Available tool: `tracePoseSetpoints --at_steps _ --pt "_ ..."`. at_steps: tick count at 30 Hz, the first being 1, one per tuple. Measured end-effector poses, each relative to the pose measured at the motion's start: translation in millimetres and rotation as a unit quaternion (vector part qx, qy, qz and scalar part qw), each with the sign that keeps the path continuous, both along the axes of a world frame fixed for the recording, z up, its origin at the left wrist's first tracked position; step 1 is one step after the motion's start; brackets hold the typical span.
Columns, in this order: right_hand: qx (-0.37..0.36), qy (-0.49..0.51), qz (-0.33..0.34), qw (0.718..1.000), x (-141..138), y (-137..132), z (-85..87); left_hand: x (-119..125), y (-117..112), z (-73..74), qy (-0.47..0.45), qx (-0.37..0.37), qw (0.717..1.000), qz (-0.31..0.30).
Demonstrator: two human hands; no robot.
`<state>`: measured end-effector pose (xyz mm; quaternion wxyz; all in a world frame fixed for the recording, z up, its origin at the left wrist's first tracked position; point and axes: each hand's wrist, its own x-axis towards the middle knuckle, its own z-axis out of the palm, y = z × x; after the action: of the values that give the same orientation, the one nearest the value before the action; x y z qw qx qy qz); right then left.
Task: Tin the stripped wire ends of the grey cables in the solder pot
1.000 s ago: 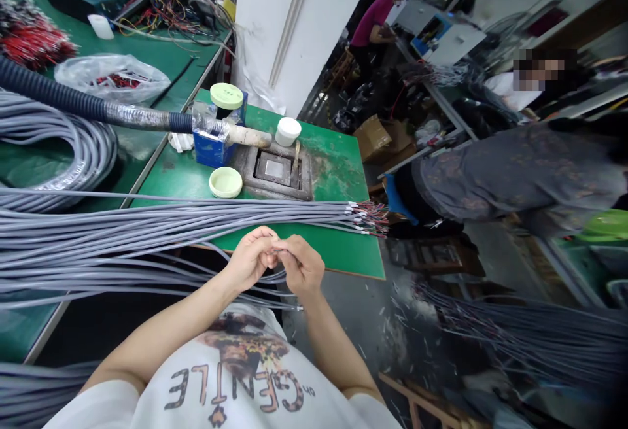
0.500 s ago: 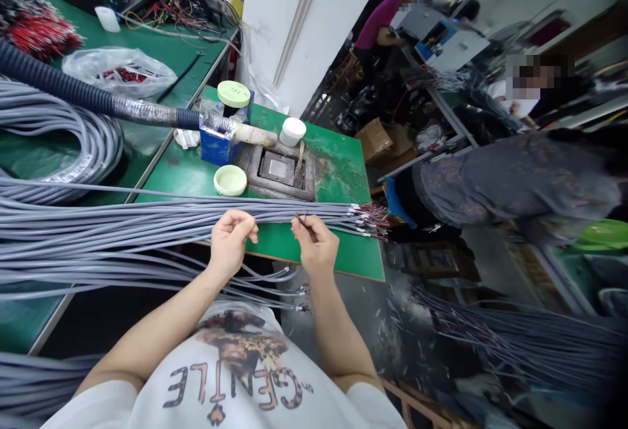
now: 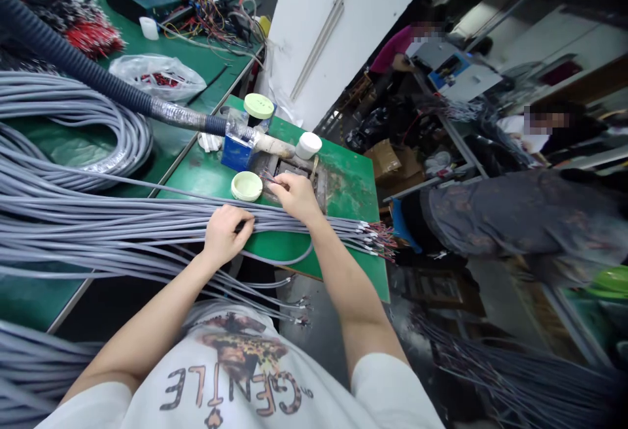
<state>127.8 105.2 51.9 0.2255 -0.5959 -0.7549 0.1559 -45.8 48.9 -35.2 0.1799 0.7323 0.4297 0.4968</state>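
Note:
My right hand pinches a grey cable close to its stripped end. The thin coloured wires fan out from my fingertips toward the rim of a small pale-green tub. Part of this cable seems to hang in a loop below my wrist. My left hand lies on the bundle of grey cables, its fingers curled; what they grip, if anything, is hidden. The bundle's stripped ends with white tags lie at the right. Behind my right hand, a solder pot is partly covered.
A black hose ends in a nozzle by a blue box. A white tub and a green-lidded tub stand behind. Coiled cable lies left. A person in a patterned grey garment is at the right.
My right hand has moved up and left, from over the cables to beside the pale-green tub, carrying the wire ends. My left hand has lowered onto the bundle. The view has shifted slightly.

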Motion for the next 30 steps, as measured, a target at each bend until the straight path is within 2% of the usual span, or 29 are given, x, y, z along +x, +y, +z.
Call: tracePoseSetpoints --at_steps 5,9,12,22,26,30 --pt "-0.050 -0.158 0.030 0.986 -24.3 32.2 -8.7 0.7 -0.4 -5.6 0.053 0.019 0.998 -0.012" --pt "-0.078 -0.257 0.035 0.963 -37.6 42.8 -14.7 0.4 0.2 -6.8 0.050 0.020 0.998 -0.020" --pt "-0.090 -0.296 0.037 0.950 -42.7 46.9 -17.8 0.0 1.0 -8.0 0.058 0.025 0.998 -0.023" --pt "-0.086 -0.320 0.031 0.943 -47.2 51.8 -22.9 0.7 1.4 -8.3 0.083 0.045 0.995 -0.015" --pt "-0.074 -0.300 0.022 0.951 -38.1 50.4 -10.4 0.2 1.4 -7.7 0.079 0.041 0.996 -0.018" --pt "-0.062 -0.276 -0.019 0.959 -4.1 51.7 5.1 -0.3 2.1 -8.2 0.085 0.041 0.995 -0.019"
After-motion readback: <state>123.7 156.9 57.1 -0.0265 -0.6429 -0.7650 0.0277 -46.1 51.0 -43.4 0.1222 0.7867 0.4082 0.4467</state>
